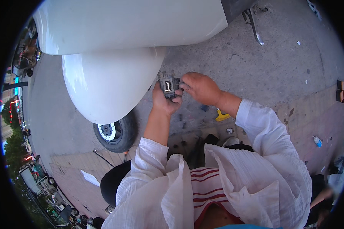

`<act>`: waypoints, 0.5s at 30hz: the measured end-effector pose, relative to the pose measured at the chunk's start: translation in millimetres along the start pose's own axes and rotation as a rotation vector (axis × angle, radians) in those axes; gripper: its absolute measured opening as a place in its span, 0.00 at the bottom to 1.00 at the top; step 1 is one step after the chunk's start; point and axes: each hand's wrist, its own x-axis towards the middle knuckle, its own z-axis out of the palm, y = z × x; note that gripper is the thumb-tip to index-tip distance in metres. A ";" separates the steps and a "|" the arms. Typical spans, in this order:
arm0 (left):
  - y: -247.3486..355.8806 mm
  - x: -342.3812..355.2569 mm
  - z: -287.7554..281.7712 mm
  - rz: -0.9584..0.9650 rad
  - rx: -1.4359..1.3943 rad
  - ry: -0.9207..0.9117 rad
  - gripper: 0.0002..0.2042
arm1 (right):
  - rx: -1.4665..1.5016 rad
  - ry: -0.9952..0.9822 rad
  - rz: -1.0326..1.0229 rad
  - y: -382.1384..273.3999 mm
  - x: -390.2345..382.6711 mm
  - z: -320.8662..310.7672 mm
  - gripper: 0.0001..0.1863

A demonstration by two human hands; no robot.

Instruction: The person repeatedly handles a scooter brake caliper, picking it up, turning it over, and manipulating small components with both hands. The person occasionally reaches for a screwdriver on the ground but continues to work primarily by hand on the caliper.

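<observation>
My left hand (163, 100) is closed around a dark, grimy block-shaped part (167, 84), probably a brake caliper, with a bright metal piece in its middle opening. My right hand (198, 87) is pinched at the right side of that block; whatever is between its fingertips is too small to make out. Both hands are just beside a white scooter body panel (107, 80). Below that panel is a black tyre (124, 135) with a silver brake disc (106, 131).
A kickstand (255, 28) hangs at upper right. On the pavement lie a yellow tool (221, 115), a blue-and-white bottle (317, 141), a dark box (341, 91) and a white sheet (90, 178). Another person's hand (326, 194) shows at lower right; parked vehicles (40, 179) line the left.
</observation>
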 end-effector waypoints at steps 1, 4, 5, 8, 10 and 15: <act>1.2 -1.3 -0.3 -0.006 0.012 0.006 0.26 | -0.004 0.012 -0.018 -1.0 -0.6 2.5 0.11; 4.8 -2.3 -2.7 -0.028 0.025 -0.001 0.26 | -0.010 0.046 -0.037 -2.7 -0.1 10.3 0.10; 4.2 -1.6 -3.2 -0.036 0.016 -0.007 0.26 | -0.011 0.048 -0.038 -2.7 -0.4 11.0 0.09; 8.1 -0.8 -4.9 -0.073 0.032 0.007 0.27 | 0.037 0.007 0.019 -7.6 -1.0 14.4 0.09; 9.1 0.6 -5.6 -0.063 0.131 0.032 0.28 | 0.210 -0.037 0.202 -14.1 0.1 15.9 0.11; 17.9 3.0 -13.3 -0.094 0.258 -0.016 0.33 | 1.042 -0.264 0.842 -22.3 19.9 8.6 0.18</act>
